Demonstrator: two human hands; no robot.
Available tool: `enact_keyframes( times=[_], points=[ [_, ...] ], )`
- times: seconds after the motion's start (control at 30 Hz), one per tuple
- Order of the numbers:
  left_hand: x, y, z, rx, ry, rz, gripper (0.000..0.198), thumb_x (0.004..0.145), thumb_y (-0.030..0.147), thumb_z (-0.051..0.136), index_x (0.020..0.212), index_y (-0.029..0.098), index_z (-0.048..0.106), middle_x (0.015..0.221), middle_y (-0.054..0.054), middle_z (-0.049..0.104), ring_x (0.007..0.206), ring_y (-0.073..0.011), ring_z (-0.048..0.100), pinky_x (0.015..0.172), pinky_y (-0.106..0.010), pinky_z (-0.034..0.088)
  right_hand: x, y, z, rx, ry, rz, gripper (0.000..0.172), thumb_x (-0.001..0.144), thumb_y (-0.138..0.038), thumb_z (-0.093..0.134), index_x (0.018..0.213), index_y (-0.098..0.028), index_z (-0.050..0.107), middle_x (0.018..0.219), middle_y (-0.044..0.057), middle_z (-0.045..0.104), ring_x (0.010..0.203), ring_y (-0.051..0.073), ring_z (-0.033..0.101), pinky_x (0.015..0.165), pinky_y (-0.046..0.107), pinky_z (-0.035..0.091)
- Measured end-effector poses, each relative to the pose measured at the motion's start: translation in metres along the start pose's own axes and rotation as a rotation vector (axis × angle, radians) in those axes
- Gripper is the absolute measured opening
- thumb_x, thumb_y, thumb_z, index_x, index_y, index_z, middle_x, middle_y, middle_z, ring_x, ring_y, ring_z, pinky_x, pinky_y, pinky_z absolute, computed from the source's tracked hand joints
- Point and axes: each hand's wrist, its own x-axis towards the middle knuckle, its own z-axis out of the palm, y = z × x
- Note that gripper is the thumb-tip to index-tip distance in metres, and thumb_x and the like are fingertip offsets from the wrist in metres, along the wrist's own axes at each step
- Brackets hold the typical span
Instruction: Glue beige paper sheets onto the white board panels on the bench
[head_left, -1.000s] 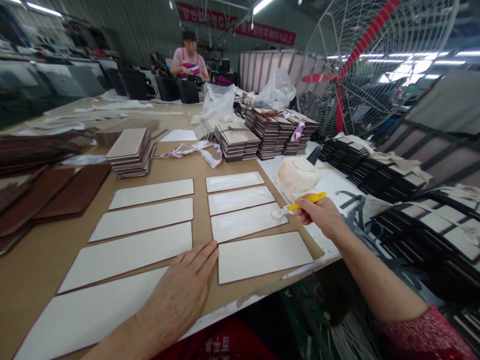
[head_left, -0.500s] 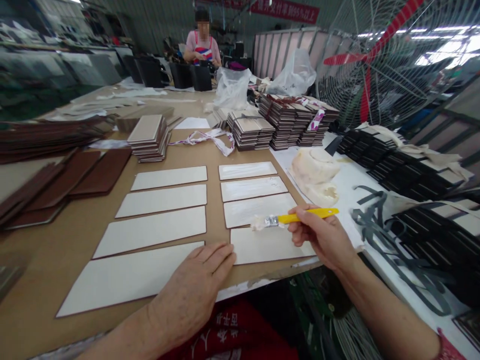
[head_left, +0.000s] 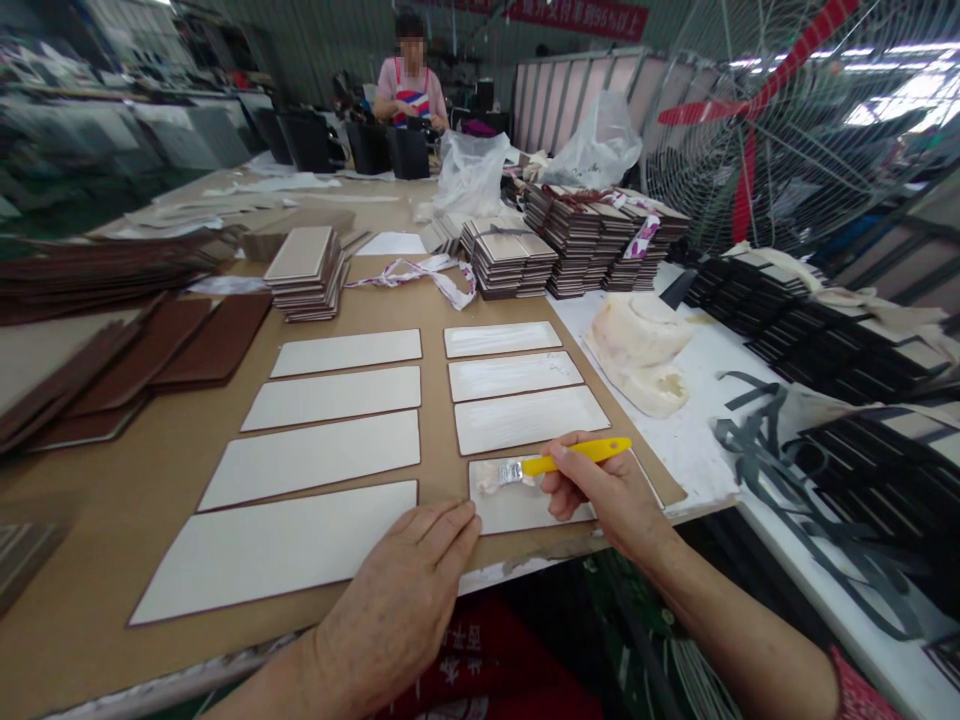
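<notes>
Two bare hands of yours at the near table edge. Left hand [head_left: 420, 575]: flat on the brown table [head_left: 90, 560], fingers straight and pressed together, tips at the left edge of the nearest right-column panel [head_left: 514, 513]; it covers a corner of the nearest left-column panel [head_left: 285, 550]. Right hand [head_left: 596, 490]: thumb and fingers pinching the yellow handle of a brush [head_left: 536, 466], the other fingers curled under. Brush is tilted, bristles at the left end of that right-column panel, pale paste on them.

Beyond your brush, three streaky white panels [head_left: 529, 418] in the same column; three more pale panels [head_left: 315, 455] in the left one. To your right, grey straps [head_left: 750, 450] and a cream crumpled lump [head_left: 637, 345] on white sheeting. Farther, a pale panel stack [head_left: 300, 255], a patterned ribbon [head_left: 450, 285], a tied bundle [head_left: 506, 245]. Well back, two clear plastic bags [head_left: 472, 165], a large red-bladed fan [head_left: 742, 110], and a person in an apron [head_left: 409, 95] behind dark boxy items [head_left: 409, 153].
</notes>
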Motion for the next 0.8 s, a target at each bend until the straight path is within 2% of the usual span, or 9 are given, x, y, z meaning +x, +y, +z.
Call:
enact_keyframes(
  times=[0.27, 0.47, 0.63, 0.8],
  points=[
    [-0.001, 0.000, 0.000, 0.031, 0.077, 0.064, 0.044, 0.085, 0.008, 0.044, 0.126, 0.007, 0.058, 0.130, -0.012, 0.061, 0.118, -0.0259, 0.053, 0.104, -0.040, 0.048, -0.002, 0.004, 0.001, -0.060, -0.003, -0.007, 0.032, 0.086, -0.048, 0.063, 0.090, -0.016, 0.061, 0.066, 0.001, 0.068, 0.045, 0.010, 0.059, 0.043, 0.019, 0.050],
    [-0.002, 0.000, 0.003, 0.031, 0.172, 0.063, 0.039, 0.088, 0.010, 0.044, 0.122, 0.011, 0.062, 0.129, -0.010, 0.062, 0.119, -0.0240, 0.053, 0.103, -0.038, 0.049, -0.004, -0.004, -0.003, -0.243, -0.008, -0.026, 0.028, 0.090, -0.045, 0.058, 0.089, -0.017, 0.061, 0.068, 0.000, 0.067, 0.048, 0.010, 0.061, 0.046, 0.019, 0.049],
    [-0.001, 0.000, 0.001, 0.024, 0.208, 0.070, 0.039, 0.088, 0.008, 0.042, 0.121, 0.011, 0.063, 0.127, -0.010, 0.064, 0.117, -0.0232, 0.055, 0.101, -0.037, 0.050, -0.007, -0.021, -0.027, -0.382, 0.053, -0.010, 0.029, 0.090, -0.045, 0.056, 0.086, -0.017, 0.062, 0.066, 0.001, 0.066, 0.048, 0.011, 0.060, 0.046, 0.020, 0.050],
    [-0.003, -0.001, 0.006, 0.027, 0.223, 0.066, 0.039, 0.088, 0.009, 0.043, 0.122, 0.011, 0.063, 0.128, -0.010, 0.063, 0.115, -0.0236, 0.055, 0.100, -0.038, 0.049, -0.014, -0.027, -0.059, -0.443, 0.141, -0.002, 0.029, 0.089, -0.045, 0.058, 0.085, -0.016, 0.062, 0.069, 0.002, 0.068, 0.049, 0.012, 0.061, 0.047, 0.020, 0.051]
  ],
)
